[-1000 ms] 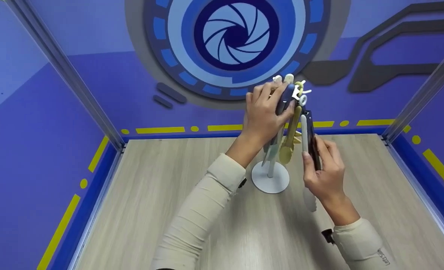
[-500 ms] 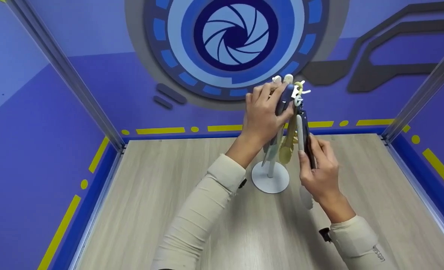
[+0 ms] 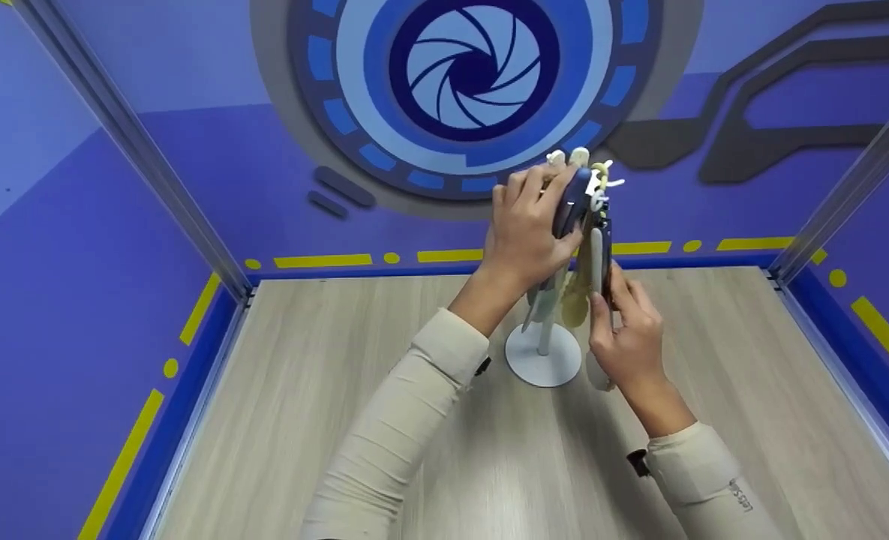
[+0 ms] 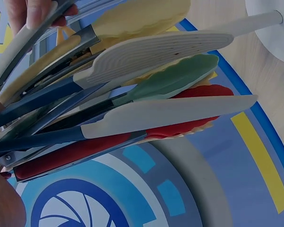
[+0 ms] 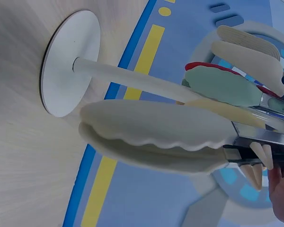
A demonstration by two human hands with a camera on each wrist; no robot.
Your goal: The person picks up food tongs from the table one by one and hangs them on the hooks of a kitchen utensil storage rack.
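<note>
My right hand (image 3: 634,330) pinches the handle of grey-white tongs (image 3: 596,259) with a dark inner side. Their wavy-edged heads (image 5: 156,123) hang down, and their top end is close to the white hooks (image 3: 614,182) of a stand. My left hand (image 3: 527,225) grips blue-handled tongs (image 3: 573,196) near the stand's top, its thumb along their right side. Their long pale heads (image 4: 170,116) show in the left wrist view. Around them hang green tongs (image 4: 180,78), red tongs (image 4: 75,156) and yellow tongs (image 3: 576,304). Whether the tongs' ring sits on a hook is too small to tell.
The stand's round white base (image 3: 543,375) rests on the wood-grain table (image 3: 324,390), with a white pole (image 5: 132,78) rising from it. Pale prongs (image 5: 261,155) stick out beside the right hand. A blue patterned wall (image 3: 189,172) stands close behind.
My right hand has moved left and slightly up with the grey-white tongs, bringing them against the other hanging tongs. The left hand has stayed nearly in place.
</note>
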